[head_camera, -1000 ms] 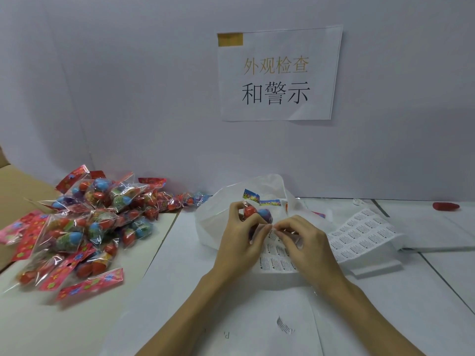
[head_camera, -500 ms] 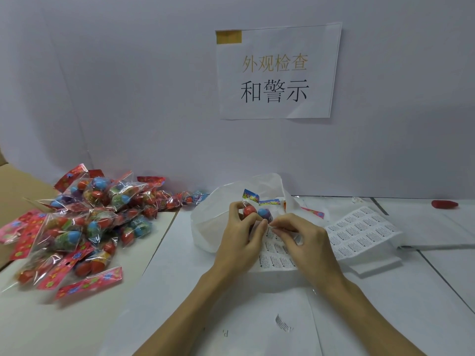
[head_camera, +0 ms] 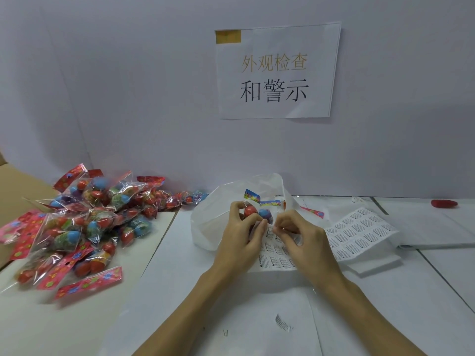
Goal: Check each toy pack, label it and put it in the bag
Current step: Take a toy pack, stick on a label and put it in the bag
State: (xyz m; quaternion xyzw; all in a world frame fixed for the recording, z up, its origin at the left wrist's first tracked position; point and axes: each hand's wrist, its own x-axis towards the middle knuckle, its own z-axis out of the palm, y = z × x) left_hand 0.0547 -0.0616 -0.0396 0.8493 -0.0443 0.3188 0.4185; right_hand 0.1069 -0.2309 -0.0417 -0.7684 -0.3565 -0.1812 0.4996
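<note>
Left hand (head_camera: 240, 235) grips one toy pack (head_camera: 258, 213) at centre frame, fingers curled round the clear wrap with a red and a blue piece showing above them. The pack sits just over the near lip of the white bag (head_camera: 205, 227), which lies open at 12 o'clock from the hands.

Right hand (head_camera: 299, 236) has thumb and forefinger pinched together right beside the pack's lower edge, over the label sheet (head_camera: 359, 229). Whether a label is between the fingertips I cannot tell; it is too small to see. The sheet runs out to 3 o'clock from the hands, many labels left on it.

The pile of unchecked packs (head_camera: 84, 222) lies well apart at 9 o'clock, on a cardboard sheet (head_camera: 15, 181). A printed notice (head_camera: 277, 73) hangs on the wall at 12 o'clock. A small red object (head_camera: 444, 203) lies far out at 2 o'clock.

Step in hand, as I judge it: sticking the label.

- Hold the pack taut so the film lies flat under the label.
- Lay one edge down first, then smooth across to avoid creases.
- Keep the label clear of the coloured header.
- Drop the pack straight ahead into the bag mouth.
</note>
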